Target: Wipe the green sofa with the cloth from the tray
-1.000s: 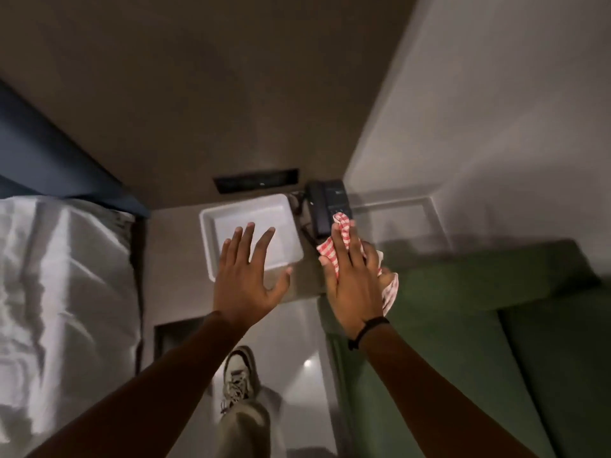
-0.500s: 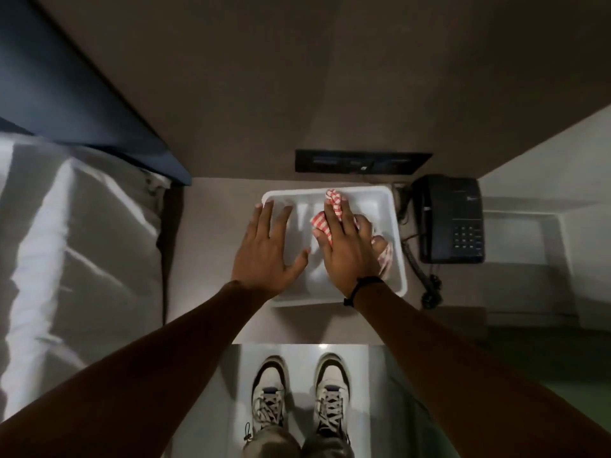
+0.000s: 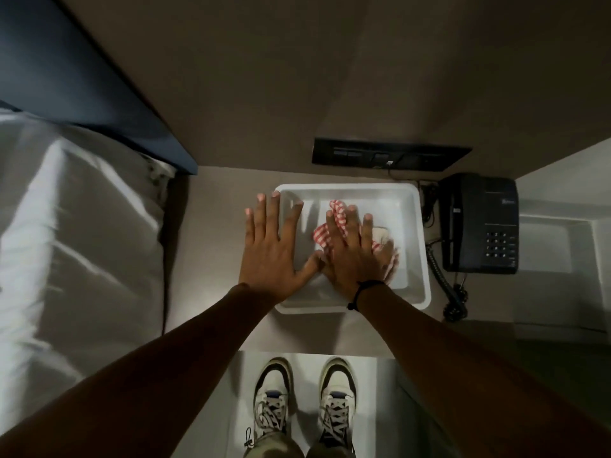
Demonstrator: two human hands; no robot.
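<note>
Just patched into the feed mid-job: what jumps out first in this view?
The red-and-white checked cloth lying in the shallow white plastic tray at centre, under the flat right hand. The left hand spreads open over the tray's left edge. A black corded telephone sits just right of the tray.

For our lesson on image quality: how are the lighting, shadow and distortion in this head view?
Head view: dim room; the white tray is the brightest area; both hands cast soft shadows into it; wide-angle bending curves the wall and bed edges; bedding looks slightly smeared.
</note>
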